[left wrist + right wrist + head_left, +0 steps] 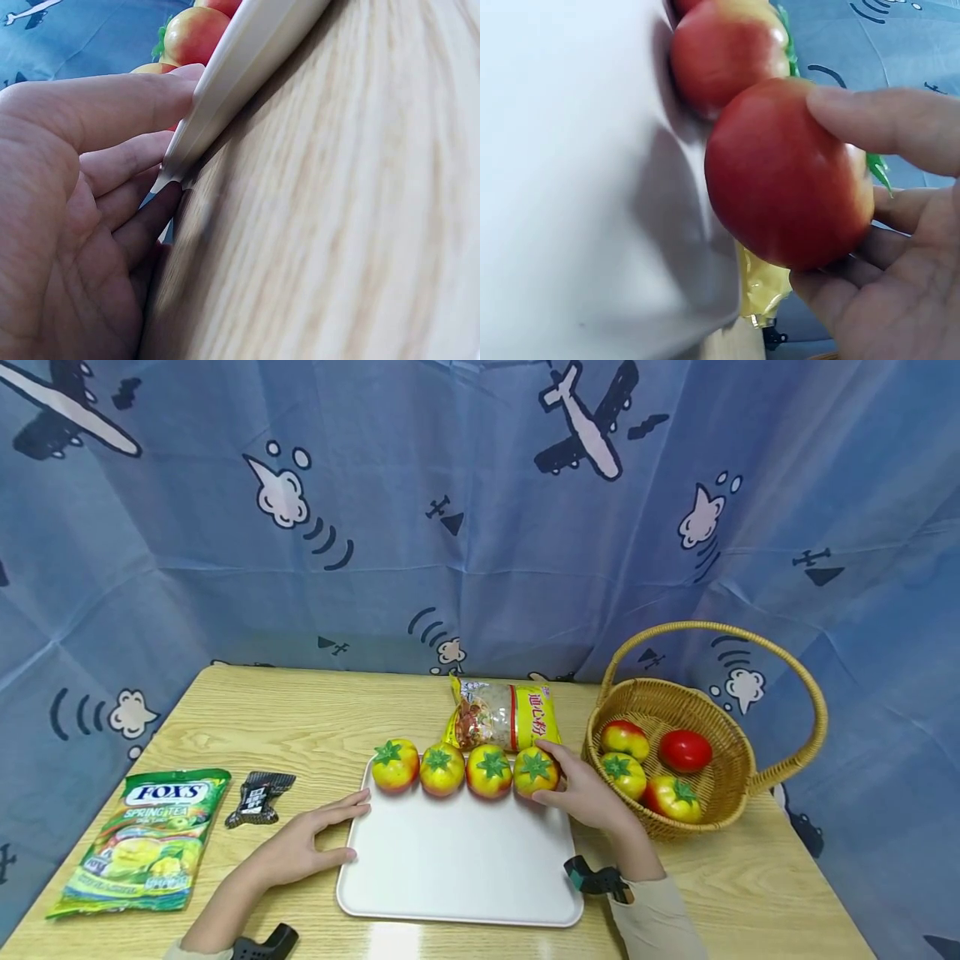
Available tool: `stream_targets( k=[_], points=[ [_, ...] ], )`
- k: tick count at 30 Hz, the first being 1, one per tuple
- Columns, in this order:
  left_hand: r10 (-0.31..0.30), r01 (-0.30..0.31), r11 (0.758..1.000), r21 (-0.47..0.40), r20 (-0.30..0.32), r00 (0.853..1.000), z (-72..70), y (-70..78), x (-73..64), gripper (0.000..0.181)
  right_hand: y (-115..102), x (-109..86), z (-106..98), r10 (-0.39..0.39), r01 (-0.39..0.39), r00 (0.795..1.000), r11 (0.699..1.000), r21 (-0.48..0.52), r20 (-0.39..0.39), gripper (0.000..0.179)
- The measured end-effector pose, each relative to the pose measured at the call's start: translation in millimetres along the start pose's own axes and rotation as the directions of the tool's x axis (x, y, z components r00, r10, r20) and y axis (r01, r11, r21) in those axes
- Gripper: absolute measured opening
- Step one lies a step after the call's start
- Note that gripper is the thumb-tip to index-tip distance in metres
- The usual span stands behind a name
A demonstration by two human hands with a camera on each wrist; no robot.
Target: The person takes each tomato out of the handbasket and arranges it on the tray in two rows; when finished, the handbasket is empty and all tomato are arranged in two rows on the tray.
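A row of several red-and-yellow tomatoes [442, 769] with green leafy tops lies along the far edge of a white tray [459, 868]. My right hand [596, 793] holds the rightmost tomato [536, 772], thumb on the near side and fingers round the far side. In the right wrist view that tomato [787, 176] shows its red underside over the tray's corner, beside its neighbour [731, 56]. At the tray's left edge, my left hand [300, 847] touches the rim with extended fingers and thumb. The left wrist view shows its fingertips right at the tray rim [232, 82].
A wicker basket [738, 806] with a tall handle stands at the right, holding tomatoes and a plain red piece [686, 751]. Behind the tray lies a yellow pasta bag [495, 714]. A green FOX'S candy bag [146, 843] and a small black packet [258, 797] lie at the left.
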State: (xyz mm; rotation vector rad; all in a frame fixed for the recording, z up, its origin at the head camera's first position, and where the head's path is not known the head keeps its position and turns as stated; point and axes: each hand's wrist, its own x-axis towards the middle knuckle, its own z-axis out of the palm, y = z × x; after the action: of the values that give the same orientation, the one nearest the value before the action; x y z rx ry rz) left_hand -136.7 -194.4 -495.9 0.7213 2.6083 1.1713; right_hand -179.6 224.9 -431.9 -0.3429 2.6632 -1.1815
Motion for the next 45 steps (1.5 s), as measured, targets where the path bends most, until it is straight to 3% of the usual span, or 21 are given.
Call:
stream_targets(
  k=[13,23,32,38,45],
  points=[
    [0.007,-0.007,1.0,0.009,0.001,1.0,0.6,-2.0,0.1,0.062,14.3,6.2,5.8,-0.011,0.01,1.0,0.999,0.032,0.025,0.077],
    [0.023,-0.023,0.999,0.022,-0.006,1.0,0.9,-1.1,-0.2,0.062,9.6,4.1,3.2,0.005,-0.006,1.0,0.999,0.041,0.026,0.083],
    [0.036,-0.036,0.999,0.034,-0.009,0.999,1.9,-3.4,0.1,0.062,1.0,-0.5,-0.9,-0.018,0.018,1.0,1.0,0.002,-0.025,0.085],
    [0.028,-0.027,0.999,0.027,-0.007,1.0,1.3,-2.5,-0.3,0.062,-5.5,-5.8,-8.5,-0.085,0.089,0.995,0.993,0.082,-0.047,0.077],
    [0.028,-0.028,0.999,0.024,-0.009,1.0,1.4,-1.0,-0.3,0.062,-12.4,-15.0,-22.7,-0.164,0.168,0.984,0.984,0.063,-0.072,0.07]
  ],
)
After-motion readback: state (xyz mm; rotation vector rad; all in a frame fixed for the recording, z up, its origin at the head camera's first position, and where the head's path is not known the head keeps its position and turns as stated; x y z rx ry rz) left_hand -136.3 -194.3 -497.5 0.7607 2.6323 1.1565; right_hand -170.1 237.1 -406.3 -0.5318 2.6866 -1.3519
